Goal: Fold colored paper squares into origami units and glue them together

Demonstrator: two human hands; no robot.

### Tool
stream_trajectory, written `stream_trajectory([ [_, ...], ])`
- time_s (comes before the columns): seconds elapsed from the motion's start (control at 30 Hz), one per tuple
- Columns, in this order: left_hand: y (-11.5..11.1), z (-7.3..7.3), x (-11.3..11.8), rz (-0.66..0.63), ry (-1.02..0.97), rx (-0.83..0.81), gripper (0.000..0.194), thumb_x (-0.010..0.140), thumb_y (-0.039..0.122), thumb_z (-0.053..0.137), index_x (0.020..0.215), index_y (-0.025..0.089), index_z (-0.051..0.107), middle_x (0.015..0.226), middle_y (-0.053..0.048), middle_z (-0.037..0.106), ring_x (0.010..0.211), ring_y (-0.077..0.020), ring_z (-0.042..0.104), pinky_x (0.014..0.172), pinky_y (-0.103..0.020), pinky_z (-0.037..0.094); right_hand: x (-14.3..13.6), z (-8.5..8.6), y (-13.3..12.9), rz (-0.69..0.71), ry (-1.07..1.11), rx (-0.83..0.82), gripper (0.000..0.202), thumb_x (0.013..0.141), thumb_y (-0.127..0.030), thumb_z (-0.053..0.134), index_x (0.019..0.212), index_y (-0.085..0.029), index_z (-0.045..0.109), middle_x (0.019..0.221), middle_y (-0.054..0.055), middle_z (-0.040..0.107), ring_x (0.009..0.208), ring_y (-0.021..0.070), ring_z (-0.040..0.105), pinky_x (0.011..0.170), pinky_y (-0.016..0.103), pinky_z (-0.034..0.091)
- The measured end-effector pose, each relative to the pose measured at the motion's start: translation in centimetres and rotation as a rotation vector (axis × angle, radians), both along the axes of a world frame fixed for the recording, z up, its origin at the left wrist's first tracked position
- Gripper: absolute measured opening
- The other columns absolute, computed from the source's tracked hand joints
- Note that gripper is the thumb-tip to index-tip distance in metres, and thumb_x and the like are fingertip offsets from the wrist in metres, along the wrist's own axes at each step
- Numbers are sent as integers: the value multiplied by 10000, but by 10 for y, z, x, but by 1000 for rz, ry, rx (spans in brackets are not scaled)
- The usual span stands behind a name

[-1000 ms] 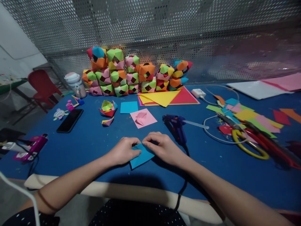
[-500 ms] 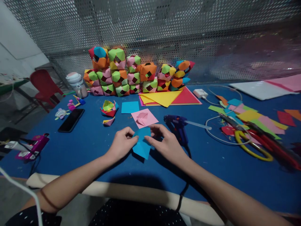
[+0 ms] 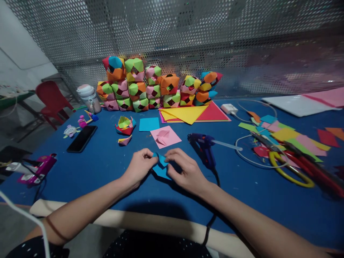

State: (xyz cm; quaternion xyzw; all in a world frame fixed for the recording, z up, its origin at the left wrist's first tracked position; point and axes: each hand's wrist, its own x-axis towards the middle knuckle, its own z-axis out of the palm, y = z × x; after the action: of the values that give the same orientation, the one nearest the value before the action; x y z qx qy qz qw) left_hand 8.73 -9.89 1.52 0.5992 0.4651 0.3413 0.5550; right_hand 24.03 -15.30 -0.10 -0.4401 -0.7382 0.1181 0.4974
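Observation:
A piece of blue paper (image 3: pixel 161 171) is between my two hands, just above the blue table, with its far edge curled over toward me. My left hand (image 3: pixel 139 166) pinches its left side between thumb and fingers. On the right side, my right hand (image 3: pixel 186 170) closes its thumb and fingers on the curled part and edge. Just beyond lies a pink paper square (image 3: pixel 173 138) with a folded pink piece on it. A flat blue square (image 3: pixel 149 124) sits behind that. Left of these are a partly joined paper shape (image 3: pixel 125 125) and a small folded piece (image 3: pixel 124 140).
Stacked paper balls (image 3: pixel 139 87) line the mesh wall. To my right lie a glue gun (image 3: pixel 205 143) with its cord, yellow-handled scissors (image 3: pixel 291 172) and paper scraps (image 3: pixel 292 134). A phone (image 3: pixel 82 139) and a bottle (image 3: pixel 88 97) are on the left.
The blue paper's far edge has been curled over toward me. My right hand's fingers have shifted along the paper; my left hand keeps its pinch in nearly the same place.

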Motion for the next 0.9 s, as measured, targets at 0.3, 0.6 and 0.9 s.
stream_trajectory([
  [0.3, -1, 1, 0, -4, 21, 54, 93, 665, 172, 560, 624, 147, 481, 576, 56, 471, 525, -65, 399, 509, -191, 314, 3, 0, 0, -56, 22, -125, 128, 836, -233, 534, 950, -179, 553, 880, 71, 601, 800, 176, 564, 708, 317, 464],
  [0.6, -7, 2, 1, -62, 38, 23, 138, 664, 213, 591, 620, 152, 475, 553, 64, 464, 496, -64, 397, 486, -193, 316, 5, -2, 2, -153, -25, -34, 29, 823, -183, 530, 804, -179, 552, 736, 37, 592, 712, 168, 551, 656, 304, 430],
  [0.9, -7, 2, 2, -36, 10, 13, 138, 650, 183, 593, 598, 148, 470, 553, 67, 454, 506, -59, 386, 498, -190, 309, 8, 1, -2, -96, -399, 199, 120, 819, -148, 465, 806, -143, 585, 766, 90, 574, 723, 196, 492, 636, 336, 372],
])
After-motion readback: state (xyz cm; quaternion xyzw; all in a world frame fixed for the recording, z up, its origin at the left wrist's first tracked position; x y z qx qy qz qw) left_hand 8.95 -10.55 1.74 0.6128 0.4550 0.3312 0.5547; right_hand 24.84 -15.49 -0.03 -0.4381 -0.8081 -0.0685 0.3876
